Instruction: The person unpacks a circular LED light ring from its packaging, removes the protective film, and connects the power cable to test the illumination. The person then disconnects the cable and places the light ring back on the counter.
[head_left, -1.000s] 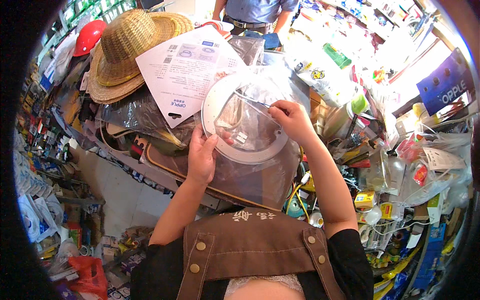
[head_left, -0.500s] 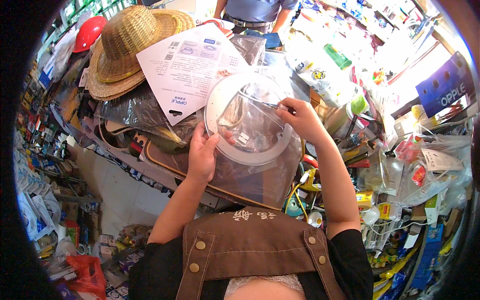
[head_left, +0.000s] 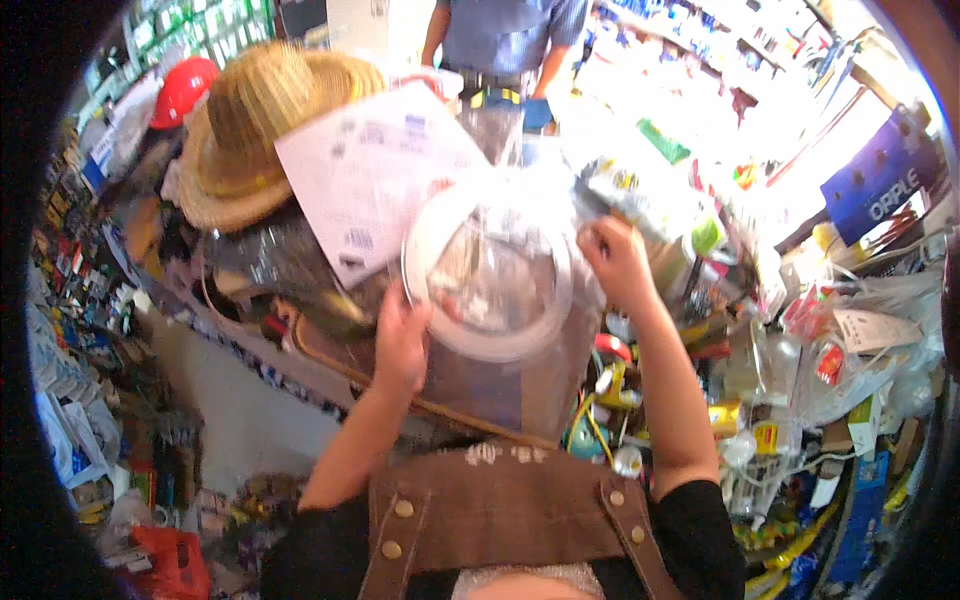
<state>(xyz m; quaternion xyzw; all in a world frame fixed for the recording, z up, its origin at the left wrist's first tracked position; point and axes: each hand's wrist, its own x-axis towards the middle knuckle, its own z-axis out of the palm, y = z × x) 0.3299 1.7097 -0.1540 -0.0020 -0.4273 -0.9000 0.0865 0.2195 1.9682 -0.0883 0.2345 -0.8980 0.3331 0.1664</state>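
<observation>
From the head view, the round white-rimmed clear disc in its plastic bag [head_left: 490,275] now sits higher and closer than a second ago, lifted above the cluttered tabletop [head_left: 330,350]. The left hand [head_left: 400,340] grasps its lower left edge; the right hand [head_left: 615,262] pinches the upper right rim. Straw hats [head_left: 250,130] lie behind.

Cluttered shop, packaged goods [head_left: 800,330] everywhere

White printed sheet [head_left: 370,175] against straw hat; blue sign [head_left: 880,180] upper right; clear plastic package [head_left: 500,300] centre.
</observation>
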